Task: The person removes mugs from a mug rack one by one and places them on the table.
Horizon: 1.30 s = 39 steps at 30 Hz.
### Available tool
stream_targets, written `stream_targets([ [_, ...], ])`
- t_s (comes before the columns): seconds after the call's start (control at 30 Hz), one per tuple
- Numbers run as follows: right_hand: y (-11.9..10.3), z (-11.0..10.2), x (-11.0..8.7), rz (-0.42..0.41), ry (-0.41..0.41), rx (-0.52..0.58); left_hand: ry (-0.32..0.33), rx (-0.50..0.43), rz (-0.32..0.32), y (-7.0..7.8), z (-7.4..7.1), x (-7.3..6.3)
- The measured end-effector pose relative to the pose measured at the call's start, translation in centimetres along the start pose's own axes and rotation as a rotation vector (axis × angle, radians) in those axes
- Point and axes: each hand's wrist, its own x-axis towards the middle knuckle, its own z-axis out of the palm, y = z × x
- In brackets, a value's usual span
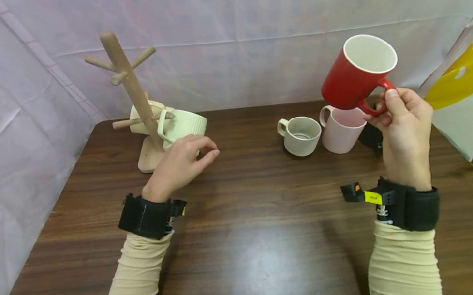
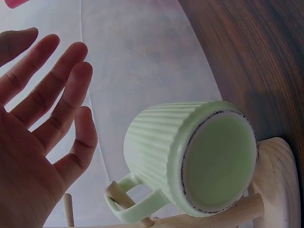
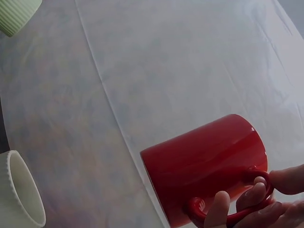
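My right hand (image 1: 406, 123) grips a red mug (image 1: 349, 81) by its handle, holding it raised above the right side of the table, white inside showing. In the right wrist view the fingers (image 3: 259, 216) pass through the handle. My left hand (image 1: 181, 163) holds nothing; its fingers are spread and loosely bent in the left wrist view. Just beyond it, a pale green ribbed mug (image 2: 156, 137) hangs by its handle from a lower peg of the wooden mug tree (image 1: 121, 58). A cream mug (image 1: 136, 117) is partly hidden behind the post.
A grey-beige cup (image 1: 301, 136) and a pink mug (image 1: 342, 133) stand side by side at the back right, below the red mug. A dark object (image 1: 371, 137) is partly hidden behind my right hand. White cloth (image 1: 245, 68) hangs behind the brown wooden table (image 1: 243, 205).
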Motion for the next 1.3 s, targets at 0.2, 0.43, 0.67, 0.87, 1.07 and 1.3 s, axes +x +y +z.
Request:
stream_targets([
  [0.2, -0.3, -0.4, 0.5, -0.036, 0.078, 0.093, -0.006, 0.007, -0.003, 0.0, 0.0, 0.0],
  [0.43, -0.7, -2.0, 1.5, -0.084, 0.228, 0.117, -0.02, 0.004, 0.001, 0.1, 0.1, 0.0],
  [0.67, -0.8, -3.2, 2.2, -0.079, 0.302, 0.093, -0.026, 0.0, 0.003, 0.1, 0.2, 0.0],
  [0.87, -1.0, -3.9, 2.5, -0.047, 0.316, 0.124, -0.025, 0.01, 0.001, 0.1, 0.2, 0.1],
  [1.07, -1.1, -4.7, 2.5, 0.001, 0.329, 0.078, -0.024, 0.014, 0.003, 0.0, 0.1, 0.0],
  [1.3, -1.2, -5.8, 2.3, -0.009, 0.336, -0.026, -0.015, 0.006, -0.002, 0.0, 0.0, 0.0],
])
